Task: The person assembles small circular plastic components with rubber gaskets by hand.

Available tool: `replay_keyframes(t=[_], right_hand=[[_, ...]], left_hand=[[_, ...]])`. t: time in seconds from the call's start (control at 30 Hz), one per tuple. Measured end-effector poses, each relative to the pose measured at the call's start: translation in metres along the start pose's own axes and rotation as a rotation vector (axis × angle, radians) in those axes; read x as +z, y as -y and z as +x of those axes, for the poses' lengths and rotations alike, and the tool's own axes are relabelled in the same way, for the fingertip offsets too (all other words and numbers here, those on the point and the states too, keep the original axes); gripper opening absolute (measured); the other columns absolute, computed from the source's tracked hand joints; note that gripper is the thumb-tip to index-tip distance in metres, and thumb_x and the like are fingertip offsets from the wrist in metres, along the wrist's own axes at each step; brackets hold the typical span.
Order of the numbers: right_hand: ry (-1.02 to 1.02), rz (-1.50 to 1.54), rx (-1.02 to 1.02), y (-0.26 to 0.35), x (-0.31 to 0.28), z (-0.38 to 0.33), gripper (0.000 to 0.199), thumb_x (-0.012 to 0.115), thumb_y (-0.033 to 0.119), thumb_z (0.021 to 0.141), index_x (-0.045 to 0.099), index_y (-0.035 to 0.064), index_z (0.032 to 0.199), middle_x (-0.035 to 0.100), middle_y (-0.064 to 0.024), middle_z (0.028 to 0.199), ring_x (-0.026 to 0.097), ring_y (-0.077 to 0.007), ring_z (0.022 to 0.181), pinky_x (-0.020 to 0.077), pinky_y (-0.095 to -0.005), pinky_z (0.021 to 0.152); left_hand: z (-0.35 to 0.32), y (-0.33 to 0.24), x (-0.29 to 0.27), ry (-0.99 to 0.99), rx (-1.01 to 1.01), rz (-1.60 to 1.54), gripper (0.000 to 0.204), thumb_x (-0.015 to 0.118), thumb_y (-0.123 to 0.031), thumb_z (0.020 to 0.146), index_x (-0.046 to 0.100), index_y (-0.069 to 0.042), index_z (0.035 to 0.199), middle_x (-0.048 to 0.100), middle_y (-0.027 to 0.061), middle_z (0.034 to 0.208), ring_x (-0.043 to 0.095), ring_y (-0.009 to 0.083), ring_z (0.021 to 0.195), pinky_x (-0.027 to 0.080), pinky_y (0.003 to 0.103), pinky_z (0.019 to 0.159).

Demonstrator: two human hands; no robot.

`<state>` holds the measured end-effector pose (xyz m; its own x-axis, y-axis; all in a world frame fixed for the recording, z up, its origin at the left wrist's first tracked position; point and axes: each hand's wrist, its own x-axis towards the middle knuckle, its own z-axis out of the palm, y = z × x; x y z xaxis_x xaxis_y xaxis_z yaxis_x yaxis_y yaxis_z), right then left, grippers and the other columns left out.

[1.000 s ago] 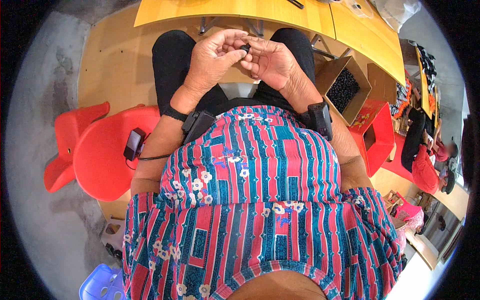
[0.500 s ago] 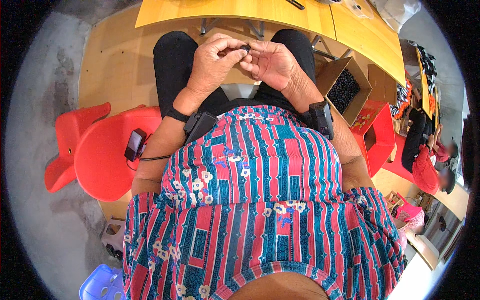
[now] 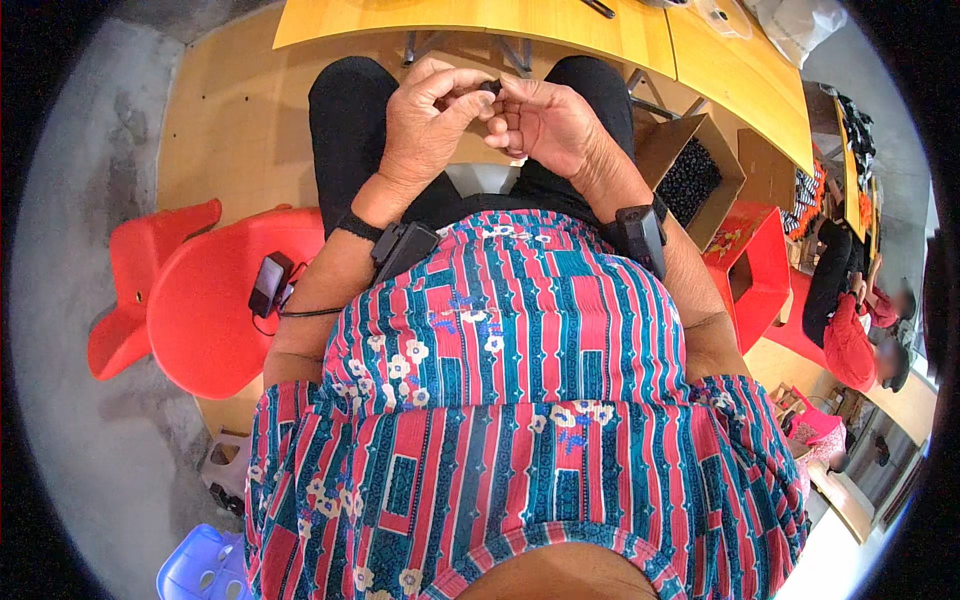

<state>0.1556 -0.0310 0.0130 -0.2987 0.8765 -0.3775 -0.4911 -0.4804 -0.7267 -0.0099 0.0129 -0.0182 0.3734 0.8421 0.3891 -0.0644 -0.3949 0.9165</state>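
Observation:
Over my lap, my left hand (image 3: 430, 118) and my right hand (image 3: 548, 125) meet at the fingertips. Between them is a small black piece (image 3: 491, 87); its exact kind is too small to make out. The left thumb and forefinger pinch it from one side. On the other side the right thumb and forefinger grip it, the remaining right fingers curled loosely below. Right of my knee, an open cardboard box (image 3: 728, 172) holds a heap of small black pieces (image 3: 688, 182), similar in colour to the held one.
A yellow table (image 3: 560, 30) stands beyond my knees, with a clear plastic bag (image 3: 800, 25) at its right end. Red chairs (image 3: 215, 310) stand at my left, a red stool (image 3: 750, 265) at my right. Farther right, people in red (image 3: 850, 345) sit by another table.
Both hands stay nearly in place, their fingertips shifting slightly around the small black piece. The whole view has moved a little.

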Motion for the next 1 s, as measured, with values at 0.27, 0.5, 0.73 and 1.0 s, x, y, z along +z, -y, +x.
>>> replay_keyframes(t=[0.27,0.5,0.73,1.0], right_hand=[[0.001,0.023,-0.051,-0.003,0.005,-0.002,0.025,0.051,0.026,0.090,0.057,0.0021,0.091,0.056,-0.0031,0.076,0.048,-0.0101,0.059,0.0497,-0.0301,0.065],[-0.059,0.023,-0.086,-0.005,0.010,-0.003,0.024,0.049,0.025,0.091,0.055,0.0026,0.086,0.052,-0.0009,0.072,0.039,-0.0082,0.054,0.0404,-0.0275,0.055],[-0.080,0.103,-0.036,-0.006,0.005,-0.001,0.020,0.053,0.024,0.090,0.056,0.0045,0.086,0.051,-0.0011,0.071,0.039,-0.0080,0.053,0.0446,-0.0296,0.060],[-0.149,0.134,-0.027,-0.009,0.012,0.000,0.018,0.049,0.022,0.091,0.052,0.0053,0.084,0.036,0.0049,0.063,0.028,-0.0056,0.048,0.0362,-0.0259,0.056]], left_hand=[[0.001,-0.001,-0.001,-0.016,0.056,0.052,0.016,0.066,-0.005,0.076,0.064,-0.001,0.091,0.054,0.0027,0.080,0.053,0.0096,0.071,0.045,0.021,0.064],[0.001,0.000,0.000,-0.023,0.081,0.143,0.014,0.066,-0.005,0.075,0.065,-0.001,0.088,0.055,0.0034,0.076,0.054,0.0109,0.068,0.045,0.022,0.063],[0.001,-0.001,0.001,-0.015,0.076,0.150,0.014,0.067,-0.005,0.075,0.065,-0.001,0.088,0.055,0.0035,0.076,0.054,0.0106,0.067,0.044,0.023,0.061],[-0.002,0.001,0.001,-0.023,0.062,0.152,0.014,0.067,-0.006,0.075,0.065,-0.001,0.088,0.055,0.0035,0.075,0.053,0.0108,0.067,0.044,0.023,0.060]])
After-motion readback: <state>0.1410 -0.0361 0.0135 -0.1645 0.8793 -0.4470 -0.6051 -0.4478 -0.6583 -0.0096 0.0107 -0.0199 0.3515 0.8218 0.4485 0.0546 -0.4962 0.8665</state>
